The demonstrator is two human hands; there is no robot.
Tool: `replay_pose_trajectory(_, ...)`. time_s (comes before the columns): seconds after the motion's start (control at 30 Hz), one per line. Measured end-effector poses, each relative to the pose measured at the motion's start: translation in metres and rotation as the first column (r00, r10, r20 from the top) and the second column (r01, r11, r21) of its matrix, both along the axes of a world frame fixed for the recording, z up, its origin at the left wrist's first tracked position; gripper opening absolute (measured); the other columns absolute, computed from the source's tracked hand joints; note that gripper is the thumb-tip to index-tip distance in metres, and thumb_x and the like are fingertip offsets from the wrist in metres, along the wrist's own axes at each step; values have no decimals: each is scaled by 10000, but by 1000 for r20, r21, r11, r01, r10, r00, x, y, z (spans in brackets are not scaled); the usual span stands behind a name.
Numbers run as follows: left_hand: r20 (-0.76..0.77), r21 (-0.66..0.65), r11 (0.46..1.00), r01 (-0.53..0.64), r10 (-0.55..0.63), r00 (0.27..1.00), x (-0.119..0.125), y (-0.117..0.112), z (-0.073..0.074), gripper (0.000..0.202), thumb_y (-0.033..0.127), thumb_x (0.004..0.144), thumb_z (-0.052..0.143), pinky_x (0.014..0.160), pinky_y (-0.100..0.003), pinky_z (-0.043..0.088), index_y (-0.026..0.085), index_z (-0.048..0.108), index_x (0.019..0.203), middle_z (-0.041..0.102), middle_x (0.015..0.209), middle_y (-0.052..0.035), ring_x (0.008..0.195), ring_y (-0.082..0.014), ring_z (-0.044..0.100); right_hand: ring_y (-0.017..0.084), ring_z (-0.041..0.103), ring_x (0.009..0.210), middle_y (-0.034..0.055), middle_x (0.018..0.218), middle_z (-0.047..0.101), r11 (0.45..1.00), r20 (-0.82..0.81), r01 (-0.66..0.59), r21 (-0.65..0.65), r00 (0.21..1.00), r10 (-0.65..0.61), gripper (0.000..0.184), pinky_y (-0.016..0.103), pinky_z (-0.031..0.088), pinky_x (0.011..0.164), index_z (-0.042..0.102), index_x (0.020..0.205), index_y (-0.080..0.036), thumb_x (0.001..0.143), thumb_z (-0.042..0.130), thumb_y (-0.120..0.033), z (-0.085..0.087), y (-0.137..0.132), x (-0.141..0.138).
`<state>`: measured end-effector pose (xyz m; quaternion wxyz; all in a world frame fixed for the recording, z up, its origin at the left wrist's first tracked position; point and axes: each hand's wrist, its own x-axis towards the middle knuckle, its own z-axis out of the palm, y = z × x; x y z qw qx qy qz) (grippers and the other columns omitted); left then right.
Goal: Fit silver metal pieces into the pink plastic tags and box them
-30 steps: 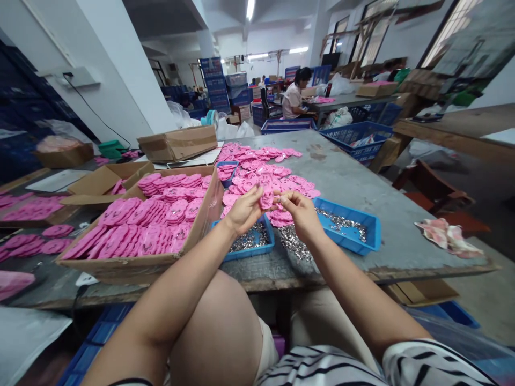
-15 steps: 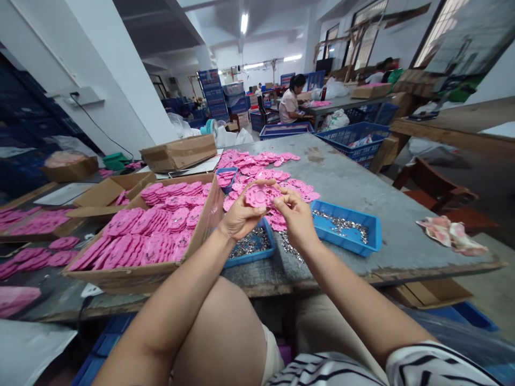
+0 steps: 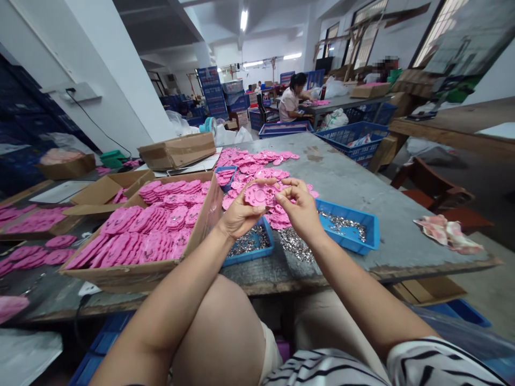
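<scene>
My left hand (image 3: 241, 214) grips a round pink plastic piece (image 3: 259, 194) from below and the left, holding it face up above the grey table (image 3: 354, 177). My right hand (image 3: 300, 206) pinches at the piece's right edge with thumb and forefinger; whether something small sits between those fingers I cannot make out. Under the hands lie a blue tray (image 3: 251, 244) of small silver metal parts, a loose heap of the same parts (image 3: 295, 244), and a second blue tray (image 3: 348, 228) to the right.
A cardboard box (image 3: 132, 268) packed with rows of pink pieces stands at the left. A loose pile of pink pieces (image 3: 261, 161) covers the table's middle. A crumpled cloth (image 3: 446, 233) lies at the right edge. A seated person (image 3: 292, 99) works at a far table.
The pink piece turned from edge-on to face up between the hands. My right hand shifted from its near edge to its right edge, with fingers curled in a pinch.
</scene>
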<state>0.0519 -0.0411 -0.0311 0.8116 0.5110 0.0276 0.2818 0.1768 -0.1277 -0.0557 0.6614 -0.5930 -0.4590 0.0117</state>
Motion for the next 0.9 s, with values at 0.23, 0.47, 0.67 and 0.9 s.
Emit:
replay_pose_trajectory(0.23, -40, 8, 1000, 11, -11, 999, -1, 1, -1, 575, 73, 495, 789, 925, -311, 490, 254, 621, 1014, 642, 1202, -30, 1234, -228, 551, 252, 547, 1070, 68, 1082, 575, 999, 41, -31, -37, 999, 32, 182, 526, 463, 989, 558, 629, -225, 774, 666, -206, 1, 1, 3)
replay_pose_trajectory(0.47, -58, 0, 1000, 28, -28, 998, -1, 0, 0, 581, 73, 493, 799, 935, -313, 490, 250, 633, 1021, 647, 1213, -30, 1217, -227, 562, 253, 545, 1037, 69, 1025, 558, 996, 61, -47, -72, 997, 52, 199, 525, 465, 983, 542, 619, -227, 770, 665, -185, 3, -2, 6)
replay_pose_trajectory(0.67, -61, -13, 999, 32, -32, 998, -1, -1, 1, 581, 63, 485, 796, 935, -314, 490, 243, 630, 1012, 654, 1194, -35, 1223, -228, 560, 247, 534, 1017, 67, 1006, 558, 989, 81, -88, -115, 992, 98, 189, 477, 506, 897, 548, 634, -226, 785, 661, -209, 6, -4, 10)
replay_pose_trajectory(0.9, -113, -82, 995, 49, -58, 992, -2, 3, -2, 633, 48, 487, 791, 945, -335, 506, 218, 636, 1076, 673, 1186, -60, 1204, -247, 582, 250, 534, 1036, 62, 1045, 623, 971, 87, -134, -200, 984, 153, 231, 511, 433, 987, 500, 608, -229, 789, 632, -173, 14, -6, 12)
